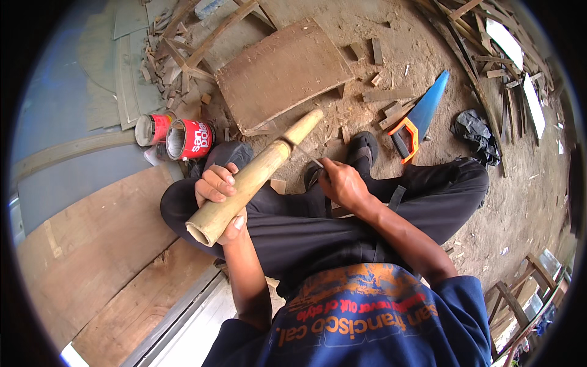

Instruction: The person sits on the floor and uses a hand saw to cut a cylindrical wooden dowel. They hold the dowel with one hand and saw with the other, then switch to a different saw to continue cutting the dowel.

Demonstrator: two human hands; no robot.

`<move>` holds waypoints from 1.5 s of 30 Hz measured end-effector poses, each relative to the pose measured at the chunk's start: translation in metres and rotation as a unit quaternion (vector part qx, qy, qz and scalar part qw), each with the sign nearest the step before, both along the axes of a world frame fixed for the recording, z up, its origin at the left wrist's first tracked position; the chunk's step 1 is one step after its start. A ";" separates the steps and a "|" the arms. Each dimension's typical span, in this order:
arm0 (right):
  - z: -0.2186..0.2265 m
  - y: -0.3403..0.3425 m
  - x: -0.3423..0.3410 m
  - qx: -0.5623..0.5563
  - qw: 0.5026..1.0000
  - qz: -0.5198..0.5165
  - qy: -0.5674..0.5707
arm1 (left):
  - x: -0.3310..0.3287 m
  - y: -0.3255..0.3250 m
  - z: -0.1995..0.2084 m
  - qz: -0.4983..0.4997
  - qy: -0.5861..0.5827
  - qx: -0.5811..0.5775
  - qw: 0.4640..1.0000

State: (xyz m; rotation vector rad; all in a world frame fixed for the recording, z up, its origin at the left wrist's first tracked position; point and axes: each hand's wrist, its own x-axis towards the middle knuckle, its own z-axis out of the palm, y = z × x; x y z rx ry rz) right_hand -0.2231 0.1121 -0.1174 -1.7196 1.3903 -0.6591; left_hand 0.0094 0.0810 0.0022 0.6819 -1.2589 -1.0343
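Observation:
My left hand (216,183) is wrapped round the lower part of a pale bamboo tube (262,174), its hollow end toward me. The tube slants up and away to the right, narrowing past a dark ring-like notch into a thinner far section. My right hand (343,183) is closed on a thin, rod-like metal tool (309,156). That tool's far end meets the bamboo at the notch; its handle is hidden in my fist, so its exact kind does not show.
Ahead stands a low wooden board (284,73). A blue-bladed handsaw (423,113) with an orange-and-black handle lies to the right, near a crumpled black plastic bag (476,136). Red paint cans (191,139) stand at left. Wood scraps (388,95) litter the ground around my crossed legs.

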 end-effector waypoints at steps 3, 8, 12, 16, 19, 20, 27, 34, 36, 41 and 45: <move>0.013 0.004 0.000 -0.026 0.999 0.014 -0.039 | -0.007 0.000 0.003 0.001 0.005 0.016 1.000; 0.029 0.001 -0.004 -0.018 0.998 0.048 -0.043 | -0.003 -0.001 0.003 -0.028 0.015 0.016 0.999; 0.048 0.002 0.005 -0.065 0.996 0.042 -0.046 | 0.000 0.000 0.002 -0.038 0.019 0.025 0.999; 0.023 -0.008 -0.005 0.020 0.999 0.025 0.027 | 0.001 0.001 0.000 -0.052 0.021 0.024 0.998; 0.031 -0.001 -0.005 -0.043 0.998 0.037 -0.019 | -0.002 0.002 0.001 -0.052 0.012 0.020 0.998; 0.043 0.001 -0.002 -0.042 0.997 0.052 -0.031 | -0.002 0.001 0.000 -0.052 0.010 0.022 0.998; 0.022 -0.003 -0.006 -0.020 0.999 0.038 -0.021 | -0.003 -0.002 0.000 -0.072 0.013 0.015 0.997; 0.015 -0.008 -0.005 0.038 0.999 0.013 -0.017 | 0.000 -0.001 -0.002 -0.062 0.019 0.018 0.998; 0.028 -0.001 -0.001 0.003 0.999 0.019 -0.042 | -0.005 -0.002 0.000 -0.060 0.008 0.018 0.998; 0.027 -0.010 0.003 0.010 0.999 0.028 -0.044 | 0.001 -0.004 0.000 -0.052 0.021 0.022 0.998; 0.050 -0.001 0.012 -0.021 0.999 0.020 -0.042 | 0.001 -0.004 -0.001 -0.055 0.022 0.026 0.998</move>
